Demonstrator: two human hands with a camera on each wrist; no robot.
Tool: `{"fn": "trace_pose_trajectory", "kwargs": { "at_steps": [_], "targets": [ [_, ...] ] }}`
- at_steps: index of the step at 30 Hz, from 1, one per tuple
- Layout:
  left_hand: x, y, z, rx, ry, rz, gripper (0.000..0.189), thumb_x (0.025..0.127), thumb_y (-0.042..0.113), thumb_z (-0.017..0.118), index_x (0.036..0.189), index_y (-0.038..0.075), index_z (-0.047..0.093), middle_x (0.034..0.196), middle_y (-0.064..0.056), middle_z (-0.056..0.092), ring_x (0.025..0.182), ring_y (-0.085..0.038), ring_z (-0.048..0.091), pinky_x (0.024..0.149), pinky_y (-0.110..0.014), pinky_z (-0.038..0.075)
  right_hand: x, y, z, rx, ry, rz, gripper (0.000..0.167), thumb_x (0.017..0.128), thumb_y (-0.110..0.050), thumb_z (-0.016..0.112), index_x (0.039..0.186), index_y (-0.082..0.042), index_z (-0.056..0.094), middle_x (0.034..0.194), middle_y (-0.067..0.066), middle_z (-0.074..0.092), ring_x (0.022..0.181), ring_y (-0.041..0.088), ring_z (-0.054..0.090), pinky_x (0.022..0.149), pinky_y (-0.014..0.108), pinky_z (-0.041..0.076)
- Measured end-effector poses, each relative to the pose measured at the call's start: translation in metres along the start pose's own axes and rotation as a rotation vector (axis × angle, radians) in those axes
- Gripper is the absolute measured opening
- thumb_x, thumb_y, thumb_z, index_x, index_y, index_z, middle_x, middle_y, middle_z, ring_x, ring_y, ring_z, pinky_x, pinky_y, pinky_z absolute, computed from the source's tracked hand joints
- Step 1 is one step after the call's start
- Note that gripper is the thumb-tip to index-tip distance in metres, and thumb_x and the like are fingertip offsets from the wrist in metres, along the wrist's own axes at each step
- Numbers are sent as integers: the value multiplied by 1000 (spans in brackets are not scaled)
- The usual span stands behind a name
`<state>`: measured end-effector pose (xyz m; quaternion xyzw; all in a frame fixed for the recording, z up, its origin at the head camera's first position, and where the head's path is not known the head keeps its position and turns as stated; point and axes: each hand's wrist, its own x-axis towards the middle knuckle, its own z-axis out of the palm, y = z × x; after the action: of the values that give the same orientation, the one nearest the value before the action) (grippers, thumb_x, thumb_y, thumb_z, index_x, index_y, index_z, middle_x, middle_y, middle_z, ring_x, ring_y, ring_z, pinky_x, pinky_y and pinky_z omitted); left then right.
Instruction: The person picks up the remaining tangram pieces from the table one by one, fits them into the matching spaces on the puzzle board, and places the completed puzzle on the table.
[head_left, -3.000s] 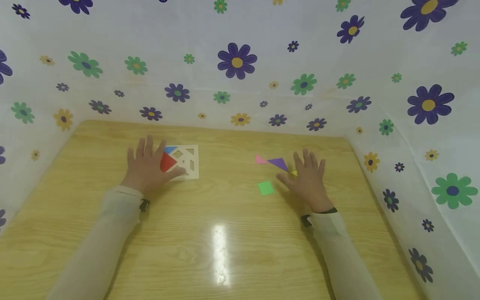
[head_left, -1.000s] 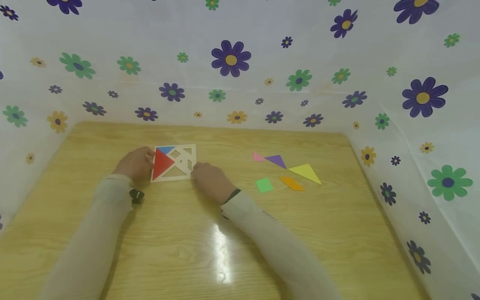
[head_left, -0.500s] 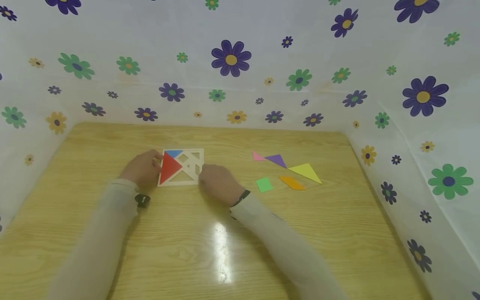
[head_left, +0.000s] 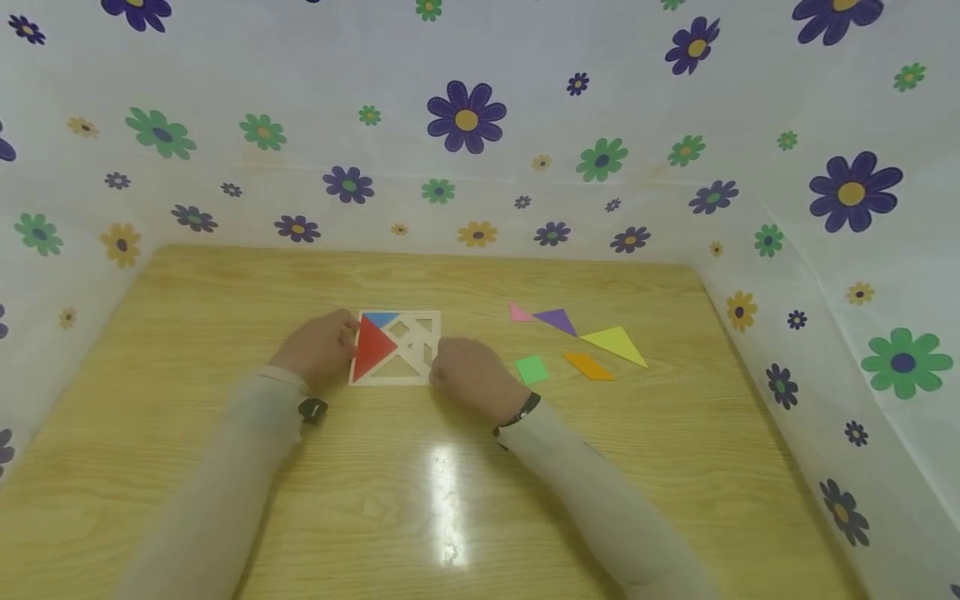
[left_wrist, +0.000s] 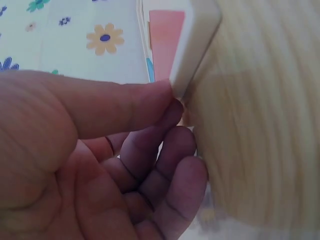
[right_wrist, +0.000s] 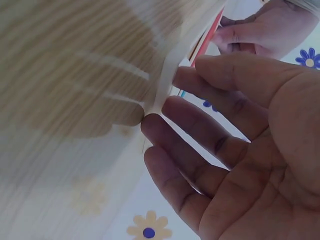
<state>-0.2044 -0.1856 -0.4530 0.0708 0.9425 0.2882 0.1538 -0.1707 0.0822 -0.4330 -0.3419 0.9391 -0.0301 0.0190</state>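
Note:
A cream tangram board (head_left: 393, 382) lies flat on the wooden table, with a red triangle (head_left: 372, 346) and a blue triangle (head_left: 381, 319) set in it and several cut-out slots bare. My left hand (head_left: 315, 350) pinches its left edge; in the left wrist view the thumb and index fingertip meet on the board's corner (left_wrist: 197, 47). On the opposite side my right hand (head_left: 476, 377) holds the right edge between thumb and index finger, the other fingertips close to the table. That hand hides part of the right rim in the head view.
Loose tangram pieces lie right of the board: a pink triangle (head_left: 520, 313), a purple triangle (head_left: 557, 321), a yellow triangle (head_left: 618, 345), a green square (head_left: 532, 369) and an orange parallelogram (head_left: 589, 367). Flower-print white sheeting (head_left: 525, 125) rises around the table's back and sides.
Both hands were spread, the left over the board and the right over the loose pieces. They then took the board's two sides and slid it rightward and slightly nearer.

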Motion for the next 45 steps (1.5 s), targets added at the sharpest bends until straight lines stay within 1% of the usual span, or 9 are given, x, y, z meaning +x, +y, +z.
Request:
{"fn": "trace_pose_trajectory", "kwargs": {
  "at_steps": [9,16,21,24,28,31,36,41,45],
  "targets": [
    [-5,27,24,22,-12,68,35,96,12,54,129,7,60,122,-12,70,102,-30,62,92,-46,52,-32,12,-4,76,-30,44,36,89,-6,67,58,-13,50,69,1,41,61,14,34,54,23,31],
    [-18,48,34,50,-27,89,32,98,15,58,129,6,60,111,-10,70,97,-28,61,90,-45,52,-50,14,-10,76,-96,57,37,91,-8,69,57,-12,55,71,0,44,62,12,37,55,21,31],
    [-20,51,32,50,3,63,37,100,25,62,133,10,62,121,-8,71,109,-30,63,98,-49,51,-51,21,-9,99,-64,27,24,92,-8,68,68,-11,67,73,1,49,67,14,43,59,23,39],
    [-15,47,31,67,21,90,51,99,34,66,145,14,57,140,-7,64,129,-32,58,110,-55,45,-49,27,-7,178,-58,86,18,93,-14,72,76,-11,67,80,0,52,74,16,48,65,25,45],
    [-10,45,33,161,-50,168,81,92,50,74,159,19,42,161,-6,44,147,-32,42,119,-55,36,-46,34,-3,285,-89,134,25,94,-25,76,80,-11,62,91,4,55,81,20,52,68,29,49],
    [-10,47,34,215,-112,180,101,82,60,80,163,21,34,168,-6,33,152,-32,33,121,-55,33,-45,37,0,305,-99,127,27,94,-31,75,101,-5,69,120,12,64,109,26,61,89,34,56],
    [-14,51,37,244,-149,163,110,78,62,83,164,16,32,171,-6,26,156,-32,26,123,-54,28,-43,39,3,311,-117,131,54,94,-36,75,131,0,61,158,19,45,149,32,39,118,40,40],
    [-17,55,38,284,-148,202,111,77,59,84,162,9,34,170,-8,27,155,-33,27,124,-51,28,-43,41,2,328,-143,167,36,92,-35,77,102,-2,68,159,18,45,149,32,39,119,40,38],
    [-19,61,41,314,-132,280,113,74,56,86,160,3,35,169,-13,29,155,-35,28,124,-50,28,-47,46,0,309,-179,215,35,91,-36,79,101,-4,69,160,15,44,149,31,39,120,42,38]
  ]
}}
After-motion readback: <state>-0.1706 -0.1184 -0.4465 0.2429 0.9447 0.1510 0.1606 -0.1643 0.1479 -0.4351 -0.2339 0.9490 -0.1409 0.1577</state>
